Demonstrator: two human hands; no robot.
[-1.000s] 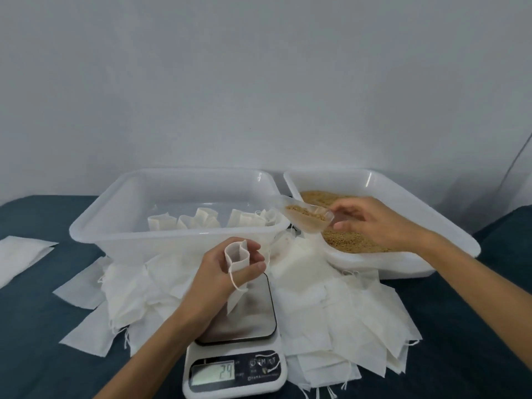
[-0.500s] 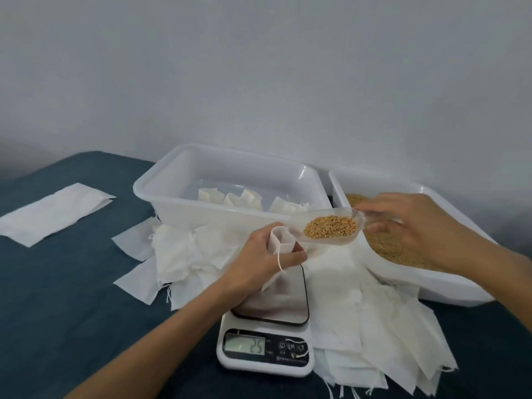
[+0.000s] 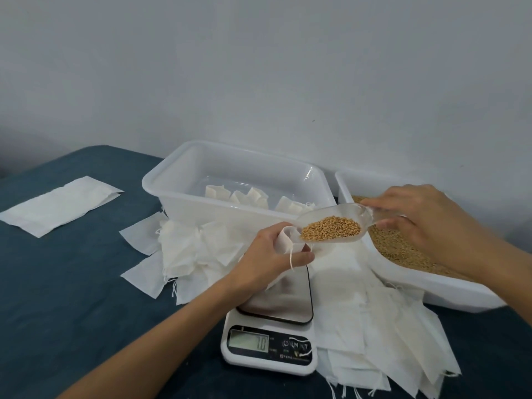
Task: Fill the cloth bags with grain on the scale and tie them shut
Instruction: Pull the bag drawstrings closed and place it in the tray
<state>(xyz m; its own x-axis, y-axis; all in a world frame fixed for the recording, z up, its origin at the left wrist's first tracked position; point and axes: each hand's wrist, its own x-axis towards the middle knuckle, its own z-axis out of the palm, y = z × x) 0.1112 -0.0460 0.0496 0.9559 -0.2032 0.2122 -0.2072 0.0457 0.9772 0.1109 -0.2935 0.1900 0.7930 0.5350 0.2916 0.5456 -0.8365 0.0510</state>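
Clear plastic scoop, loaded with golden grain, is tipped toward the mouth of a small white cloth bag. Right hand pinches the scoop's handle end with curled fingers; the handle itself is mostly hidden under them. Left hand grips the bag, thumb and fingers wrapped round it, holding the mouth open just under the scoop's lip. Most of the bag is covered by this hand; only the rim and a dangling drawstring show, plus a lower corner hanging over the platform of the digital kitchen scale. Whether that corner touches the platform cannot be told. Display digits are faint, possibly "70".

Right of the scale, a white tub holds more grain; its far side is cut off by the right forearm and the frame edge. Behind the scale, a translucent tub contains several bags standing on end, contents not visible. Loose empty bags lie heaped around the scale on the dark blue tabletop. One flat white sheet lies well apart at left.
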